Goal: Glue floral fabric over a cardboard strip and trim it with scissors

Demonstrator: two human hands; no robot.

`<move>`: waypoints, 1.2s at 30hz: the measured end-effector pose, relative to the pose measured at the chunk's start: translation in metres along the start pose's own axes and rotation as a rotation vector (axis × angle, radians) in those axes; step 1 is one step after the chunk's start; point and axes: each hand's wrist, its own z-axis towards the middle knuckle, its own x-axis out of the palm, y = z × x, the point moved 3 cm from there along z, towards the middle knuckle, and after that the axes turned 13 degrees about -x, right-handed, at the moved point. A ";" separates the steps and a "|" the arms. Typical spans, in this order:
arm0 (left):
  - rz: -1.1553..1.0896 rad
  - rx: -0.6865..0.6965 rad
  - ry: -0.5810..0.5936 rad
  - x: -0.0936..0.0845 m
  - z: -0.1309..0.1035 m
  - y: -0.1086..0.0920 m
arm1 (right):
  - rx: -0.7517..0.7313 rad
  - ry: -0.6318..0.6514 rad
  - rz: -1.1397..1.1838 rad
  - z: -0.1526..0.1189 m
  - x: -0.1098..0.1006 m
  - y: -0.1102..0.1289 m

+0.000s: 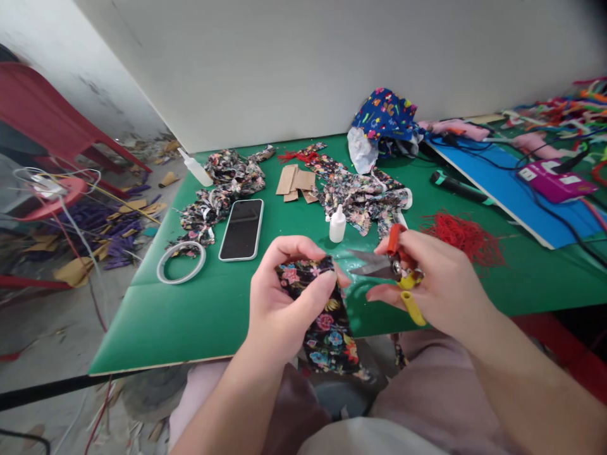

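Observation:
My left hand (pixel 289 303) pinches the upper end of a black floral fabric strip (pixel 332 335), thumb on top, and the strip hangs down past the table's front edge. In my right hand (pixel 441 272) is a pair of scissors (pixel 379 265) with red and yellow handles. Their blades are spread and point left toward the strip's end, a small gap away from it. Just beyond my hands a small white squeeze bottle (pixel 337 225) stands upright on the green table (pixel 213 322).
Beyond my hands lie a phone (pixel 241 230), a tape roll (pixel 181 263), cardboard pieces (pixel 294 183), crumpled floral fabric (pixel 232 177) and red threads (pixel 462 239). At right, a purple device (pixel 554 180) with cables rests on a blue board (pixel 512 196). A red chair (pixel 52 114) stands at left.

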 end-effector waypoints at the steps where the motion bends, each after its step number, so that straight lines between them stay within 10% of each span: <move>1: -0.018 -0.022 0.013 0.001 -0.001 0.000 | -0.020 -0.007 -0.047 0.000 -0.002 -0.001; 16: -0.184 -0.193 0.408 -0.002 0.005 0.012 | -0.202 -0.040 -0.376 0.000 -0.004 -0.001; 36: -0.166 -0.234 0.470 0.001 0.005 0.013 | -0.225 -0.084 -0.502 0.000 -0.008 0.002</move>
